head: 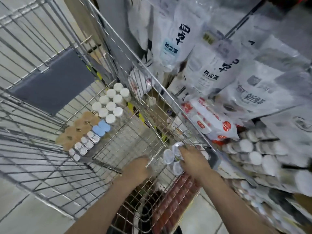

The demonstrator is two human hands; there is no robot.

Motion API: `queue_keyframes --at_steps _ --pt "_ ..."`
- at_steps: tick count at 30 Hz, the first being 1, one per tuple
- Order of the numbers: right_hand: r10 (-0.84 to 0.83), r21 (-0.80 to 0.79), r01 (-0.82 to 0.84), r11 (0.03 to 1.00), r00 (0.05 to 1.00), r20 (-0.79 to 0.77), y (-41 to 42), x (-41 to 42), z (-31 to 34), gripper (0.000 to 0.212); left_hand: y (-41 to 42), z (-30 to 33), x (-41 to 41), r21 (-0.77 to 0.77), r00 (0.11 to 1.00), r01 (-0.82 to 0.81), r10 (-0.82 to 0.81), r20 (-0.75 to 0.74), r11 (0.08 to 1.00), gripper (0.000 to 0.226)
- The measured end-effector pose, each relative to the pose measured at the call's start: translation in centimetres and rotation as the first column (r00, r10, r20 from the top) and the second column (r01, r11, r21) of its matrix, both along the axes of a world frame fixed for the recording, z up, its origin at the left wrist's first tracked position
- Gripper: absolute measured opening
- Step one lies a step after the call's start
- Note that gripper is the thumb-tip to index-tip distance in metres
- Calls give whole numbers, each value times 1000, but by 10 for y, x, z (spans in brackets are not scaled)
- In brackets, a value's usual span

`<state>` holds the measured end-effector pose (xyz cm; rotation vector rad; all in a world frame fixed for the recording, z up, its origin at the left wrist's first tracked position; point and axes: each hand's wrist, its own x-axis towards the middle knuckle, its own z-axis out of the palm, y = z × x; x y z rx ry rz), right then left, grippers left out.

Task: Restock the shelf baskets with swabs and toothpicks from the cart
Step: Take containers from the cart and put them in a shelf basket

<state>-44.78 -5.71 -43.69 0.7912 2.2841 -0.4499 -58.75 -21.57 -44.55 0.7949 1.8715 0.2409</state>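
A wire shopping cart (108,29) fills the left and middle of the head view. On its floor stand rows of white-lidded jars (110,105), brown-lidded jars (79,129), blue-lidded tubs (101,128) and small clear packs (84,146). My right hand (194,162) grips a shrink-wrapped pack of white-lidded tubs (172,157) at the cart's near right corner. My left hand (137,168) sits curled beside it, low inside the cart; what it holds, if anything, is hidden.
To the right, shelves carry stacked white-lidded containers (253,154) in wire baskets, a red and white packet (211,122), and hanging white bags with printed text (207,68). A grey flap (52,81) hangs on the cart's far side. Red basket (175,200) below.
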Motion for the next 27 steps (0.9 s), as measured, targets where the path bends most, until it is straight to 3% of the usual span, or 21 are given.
queue_keyframes --at_steps 6,10,15,22,27 --pt "84 20 -85 996 994 69 15 -3 -55 65 35 -63 33 -13 987 -92 93 131 996 61" --pt "106 47 -106 993 994 -7 19 -6 -81 75 49 -88 50 42 984 -162 158 84 986 63" --pt "178 93 -179 979 984 23 22 -8 -102 89 57 -107 58 99 958 -274 263 112 957 69" --pt "172 89 -177 980 983 64 21 -13 -105 82 54 -118 49 156 980 -188 174 99 970 54" --pt "155 74 -157 985 988 26 19 -16 -105 80 38 -116 36 219 973 -227 211 96 949 47"
